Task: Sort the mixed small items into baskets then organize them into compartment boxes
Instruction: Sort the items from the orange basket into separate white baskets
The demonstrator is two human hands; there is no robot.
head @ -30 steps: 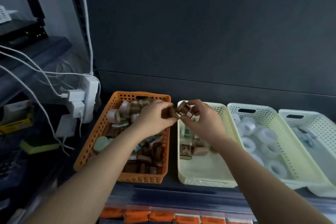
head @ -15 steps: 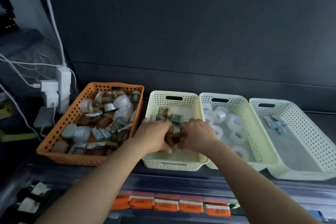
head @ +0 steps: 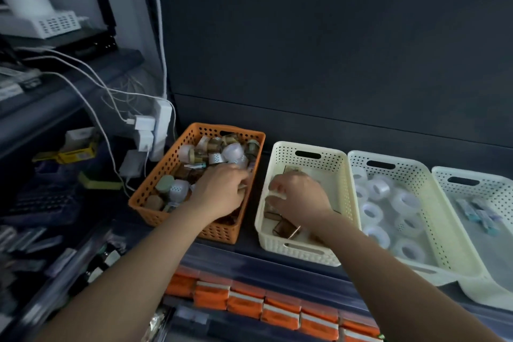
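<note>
Head: left fingers [head: 239, 176] curled inside orange basket [head: 167, 166]

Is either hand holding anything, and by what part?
Right hand seems to pinch a small pale item by its edge, over the cream basket; left hand, in the orange basket: cannot tell.

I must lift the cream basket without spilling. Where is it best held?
Probably by the far slot handle and the near slot handle in the end walls of the cream basket, your hands coming in from each end. The white basket lies close along its right side, leaving little room there.
</note>
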